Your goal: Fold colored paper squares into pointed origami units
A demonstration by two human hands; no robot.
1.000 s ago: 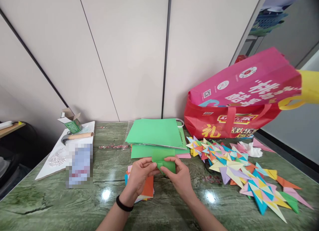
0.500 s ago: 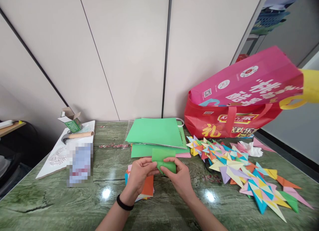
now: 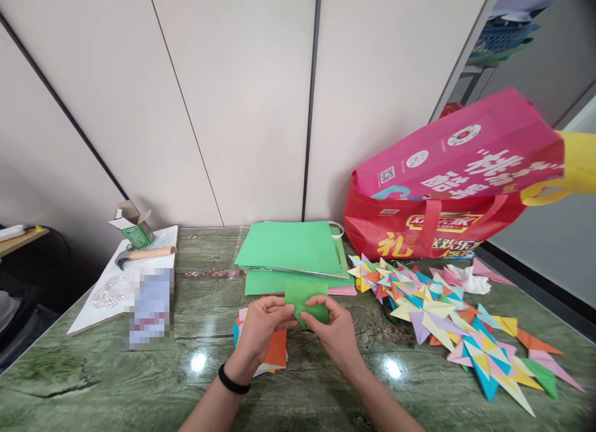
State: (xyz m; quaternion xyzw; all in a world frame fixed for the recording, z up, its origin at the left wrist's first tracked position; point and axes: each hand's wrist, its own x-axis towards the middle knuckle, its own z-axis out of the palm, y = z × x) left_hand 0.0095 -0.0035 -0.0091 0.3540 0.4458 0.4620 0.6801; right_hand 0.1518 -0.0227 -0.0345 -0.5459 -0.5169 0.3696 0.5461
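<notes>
Left hand: your left hand (image 3: 261,323) is curled nearly closed, with thumb and fingertips pinching the left edge of the small folded sheet of green paper (image 3: 308,295). A black wristband (image 3: 231,381) sits on that wrist.
Right hand: your right hand (image 3: 338,334) is curled the same way, its fingers closed on the right part of the same sheet.
Green paper: you hold it between both hands, just above the green marble table (image 3: 116,382). Its upper part stands up past your fingertips, and a fold runs across it.
Under your left hand: a small stack of coloured paper squares (image 3: 275,352), orange on top, lies on the table and is partly hidden by your wrist.
Beyond your hands: a stack of large green paper sheets (image 3: 291,249) lies flat, with a pink sheet showing at its right edge.
To your right: a pile of folded multicoloured paper stars (image 3: 442,314) is spread over the table. Behind it a red shopping bag (image 3: 419,230) has a pink bag (image 3: 465,153) resting on top.
To your left: on a white board (image 3: 88,311) near the table edge lie a wooden-handled hammer (image 3: 144,254) and a small open cardboard box (image 3: 133,227).
</notes>
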